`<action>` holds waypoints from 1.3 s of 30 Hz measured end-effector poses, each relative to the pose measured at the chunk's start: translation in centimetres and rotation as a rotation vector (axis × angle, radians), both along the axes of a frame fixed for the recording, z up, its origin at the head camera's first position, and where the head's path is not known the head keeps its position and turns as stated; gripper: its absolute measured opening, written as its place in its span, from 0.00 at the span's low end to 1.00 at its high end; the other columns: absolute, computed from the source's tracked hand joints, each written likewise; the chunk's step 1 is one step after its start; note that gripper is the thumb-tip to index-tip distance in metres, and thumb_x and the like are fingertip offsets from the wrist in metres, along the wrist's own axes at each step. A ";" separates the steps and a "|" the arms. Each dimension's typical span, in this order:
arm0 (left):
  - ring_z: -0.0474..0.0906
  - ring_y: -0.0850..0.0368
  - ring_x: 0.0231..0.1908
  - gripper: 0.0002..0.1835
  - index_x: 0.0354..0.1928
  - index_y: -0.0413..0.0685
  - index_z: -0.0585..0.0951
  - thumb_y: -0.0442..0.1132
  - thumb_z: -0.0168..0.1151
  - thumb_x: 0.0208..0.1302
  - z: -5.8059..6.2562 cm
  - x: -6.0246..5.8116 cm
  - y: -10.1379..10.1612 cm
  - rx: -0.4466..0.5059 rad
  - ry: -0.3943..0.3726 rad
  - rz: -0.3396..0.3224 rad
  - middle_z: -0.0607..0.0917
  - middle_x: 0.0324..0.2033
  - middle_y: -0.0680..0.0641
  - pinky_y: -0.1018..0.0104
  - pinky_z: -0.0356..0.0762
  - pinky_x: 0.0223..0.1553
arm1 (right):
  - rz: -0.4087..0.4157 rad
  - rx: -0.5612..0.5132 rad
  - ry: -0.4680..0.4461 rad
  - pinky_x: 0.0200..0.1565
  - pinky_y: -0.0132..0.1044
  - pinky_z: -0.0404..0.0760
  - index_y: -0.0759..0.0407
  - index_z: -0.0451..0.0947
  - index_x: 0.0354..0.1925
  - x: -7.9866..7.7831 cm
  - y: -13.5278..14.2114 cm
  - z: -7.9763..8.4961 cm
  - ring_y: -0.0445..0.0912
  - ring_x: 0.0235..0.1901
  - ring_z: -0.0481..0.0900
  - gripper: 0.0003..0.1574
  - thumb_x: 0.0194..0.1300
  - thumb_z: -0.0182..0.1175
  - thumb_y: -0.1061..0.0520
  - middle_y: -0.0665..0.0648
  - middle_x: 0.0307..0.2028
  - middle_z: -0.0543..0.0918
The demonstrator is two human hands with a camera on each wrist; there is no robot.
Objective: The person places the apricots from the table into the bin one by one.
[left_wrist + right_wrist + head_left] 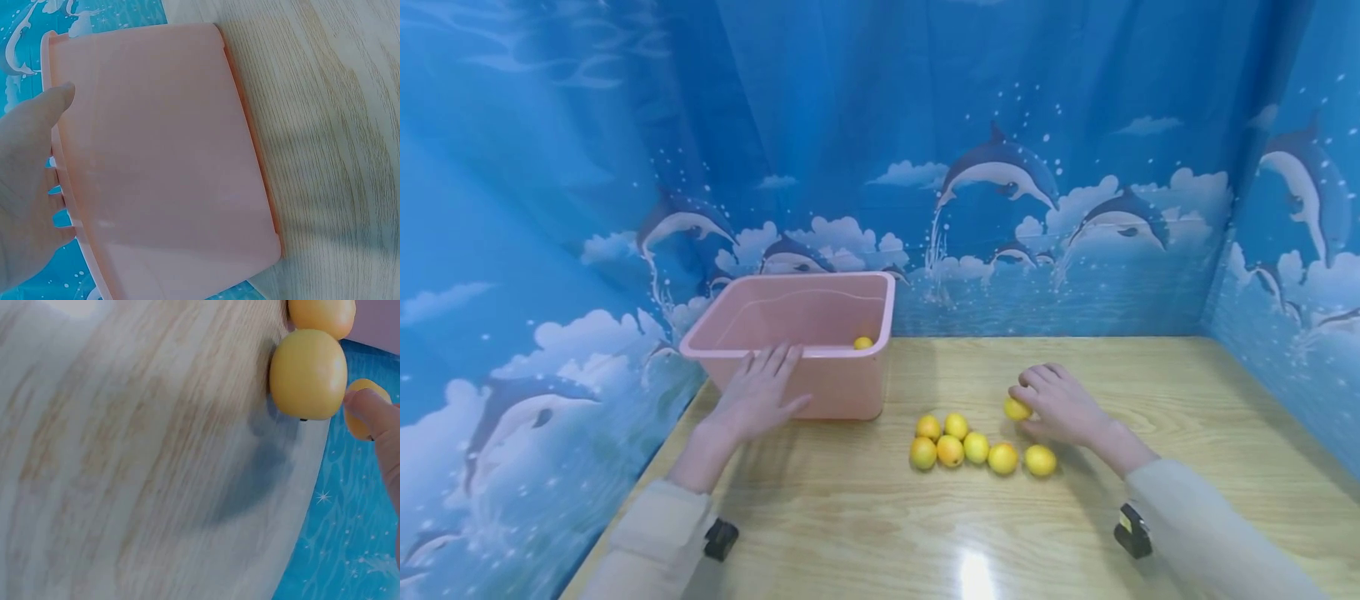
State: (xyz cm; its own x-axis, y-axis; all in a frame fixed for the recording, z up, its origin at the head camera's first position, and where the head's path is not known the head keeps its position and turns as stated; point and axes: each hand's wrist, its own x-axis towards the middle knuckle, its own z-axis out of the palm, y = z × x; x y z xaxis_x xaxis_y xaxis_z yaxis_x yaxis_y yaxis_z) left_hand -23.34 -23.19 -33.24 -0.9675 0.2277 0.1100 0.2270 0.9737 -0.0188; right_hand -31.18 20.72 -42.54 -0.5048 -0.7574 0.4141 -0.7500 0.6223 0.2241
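My right hand [1063, 408] pinches a small yellow fruit [1017, 408] between thumb and fingers; in the right wrist view the thumb lies across that fruit [359, 422]. Nearby on the table, several more yellow-orange fruits [977, 447] sit in a cluster, and a single one [1040, 460] lies just right of them, below the hand. On the left stands a pink plastic bin [827, 387]. My left hand [756, 400] rests on its front rim with the fingers extended; the thumb [59, 100] shows over the bin's outer wall in the left wrist view.
One yellow fruit [862, 342] shows inside the bin near its right end; the bin's floor is hidden. The light wooden table [850, 517] meets a blue dolphin-print curtain [850, 125] behind and at both sides.
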 end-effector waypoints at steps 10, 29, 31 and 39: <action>0.40 0.41 0.69 0.43 0.72 0.44 0.46 0.58 0.50 0.65 0.0 -0.1 -0.1 -0.009 0.001 -0.004 0.48 0.71 0.39 0.43 0.37 0.67 | 0.079 -0.034 0.125 0.48 0.50 0.72 0.56 0.76 0.37 -0.3 -2.1 1.4 0.54 0.39 0.73 0.26 0.39 0.72 0.47 0.57 0.35 0.75; 0.39 0.42 0.70 0.43 0.72 0.45 0.45 0.59 0.49 0.65 0.1 -0.1 0.1 -0.021 -0.014 0.011 0.47 0.71 0.40 0.44 0.35 0.67 | 0.051 -0.068 0.135 0.45 0.51 0.72 0.55 0.77 0.38 -0.9 -5.5 4.6 0.53 0.38 0.73 0.25 0.43 0.70 0.45 0.56 0.34 0.76; 0.39 0.42 0.70 0.43 0.72 0.45 0.46 0.59 0.50 0.65 0.2 -0.1 0.1 -0.017 -0.015 0.010 0.47 0.71 0.40 0.44 0.34 0.67 | 0.054 -0.067 0.139 0.46 0.51 0.72 0.55 0.77 0.38 -1.0 -5.8 4.9 0.54 0.39 0.73 0.25 0.43 0.71 0.45 0.56 0.35 0.76; 0.40 0.42 0.69 0.44 0.72 0.45 0.46 0.60 0.50 0.64 0.6 0.0 0.0 -0.001 -0.038 -0.001 0.47 0.71 0.40 0.44 0.36 0.67 | 0.054 -0.052 0.133 0.45 0.50 0.71 0.54 0.77 0.38 -1.0 -7.0 6.3 0.53 0.38 0.73 0.23 0.46 0.70 0.45 0.55 0.33 0.75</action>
State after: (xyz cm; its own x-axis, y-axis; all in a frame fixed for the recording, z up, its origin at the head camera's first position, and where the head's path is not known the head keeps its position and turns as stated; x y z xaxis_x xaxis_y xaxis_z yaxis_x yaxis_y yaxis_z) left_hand -23.30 -23.15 -32.62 -0.9709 0.2284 0.0727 0.2282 0.9736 -0.0110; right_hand -32.21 13.71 -36.20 -0.4019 -0.7581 0.5136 -0.7487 0.5950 0.2923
